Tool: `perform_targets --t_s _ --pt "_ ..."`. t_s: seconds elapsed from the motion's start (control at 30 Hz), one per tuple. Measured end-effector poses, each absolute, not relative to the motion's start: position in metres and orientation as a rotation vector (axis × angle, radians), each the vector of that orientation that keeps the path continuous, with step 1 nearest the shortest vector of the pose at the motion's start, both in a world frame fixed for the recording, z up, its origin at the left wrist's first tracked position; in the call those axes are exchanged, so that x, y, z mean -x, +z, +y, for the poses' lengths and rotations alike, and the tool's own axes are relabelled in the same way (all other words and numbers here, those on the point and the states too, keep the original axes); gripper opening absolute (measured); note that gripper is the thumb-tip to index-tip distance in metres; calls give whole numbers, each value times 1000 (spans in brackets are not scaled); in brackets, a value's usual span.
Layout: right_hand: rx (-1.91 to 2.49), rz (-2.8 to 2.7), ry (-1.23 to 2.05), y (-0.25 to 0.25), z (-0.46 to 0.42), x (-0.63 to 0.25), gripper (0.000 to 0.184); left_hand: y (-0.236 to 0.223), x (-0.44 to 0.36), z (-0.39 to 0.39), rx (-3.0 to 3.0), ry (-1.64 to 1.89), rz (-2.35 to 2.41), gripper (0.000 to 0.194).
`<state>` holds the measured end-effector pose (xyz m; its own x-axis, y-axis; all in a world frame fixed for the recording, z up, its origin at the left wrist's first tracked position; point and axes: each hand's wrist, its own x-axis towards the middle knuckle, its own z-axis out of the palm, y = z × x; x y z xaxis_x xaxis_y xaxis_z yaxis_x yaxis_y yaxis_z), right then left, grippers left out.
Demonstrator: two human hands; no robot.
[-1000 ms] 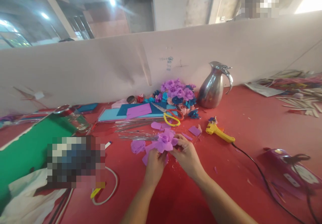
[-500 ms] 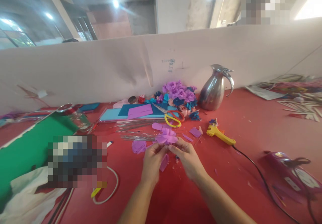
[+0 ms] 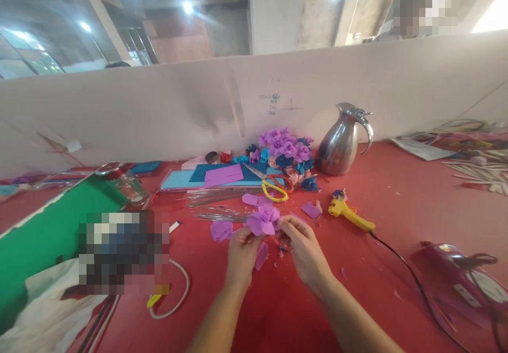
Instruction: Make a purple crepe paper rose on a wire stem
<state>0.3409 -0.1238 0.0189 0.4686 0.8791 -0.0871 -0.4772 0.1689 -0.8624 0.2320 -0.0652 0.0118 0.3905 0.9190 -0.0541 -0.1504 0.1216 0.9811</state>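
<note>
A purple paper flower (image 3: 263, 219) with spread petals is held up between my two hands, above the red table. My left hand (image 3: 243, 250) pinches it from below on the left side. At its right edge, the fingers of my right hand (image 3: 304, 247) are closed on a petal. Loose purple petals (image 3: 221, 231) lie left of my left hand, and another purple petal (image 3: 261, 256) lies between the hands. Behind the flower are thin wires (image 3: 218, 215) and scissors (image 3: 274, 190) with yellow and red handles.
A yellow glue gun (image 3: 351, 217) with a black cord lies to the right, near a dark red box-like device (image 3: 456, 268). Farther back stand a steel jug (image 3: 340, 144), finished purple flowers (image 3: 283, 144) and coloured paper sheets (image 3: 224, 174). A glass jar (image 3: 129, 186) leans at left.
The flower has tipped so its petals face me more. My right hand has shifted slightly to the right along the flower's edge. The whole view has moved a little.
</note>
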Motion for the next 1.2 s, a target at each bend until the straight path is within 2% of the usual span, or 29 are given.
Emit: perform_targets --t_s 0.4,0.63,0.77,1.07,1.2 --pt "923 -485 1069 24 -128 -337 21 12 -230 -67 -1307 1074 903 18" --pt "1017 -477 976 19 -125 -337 15 19 -232 -68 -902 975 848 17" --pt "1113 -581 970 18 -122 -331 23 18 -233 -66 -748 905 792 18" --pt "1051 -730 943 14 -120 -328 24 14 -234 -70 -1063 891 725 27" --pt "1116 -820 828 7 -118 -330 24 10 -232 -67 -1166 862 765 29"
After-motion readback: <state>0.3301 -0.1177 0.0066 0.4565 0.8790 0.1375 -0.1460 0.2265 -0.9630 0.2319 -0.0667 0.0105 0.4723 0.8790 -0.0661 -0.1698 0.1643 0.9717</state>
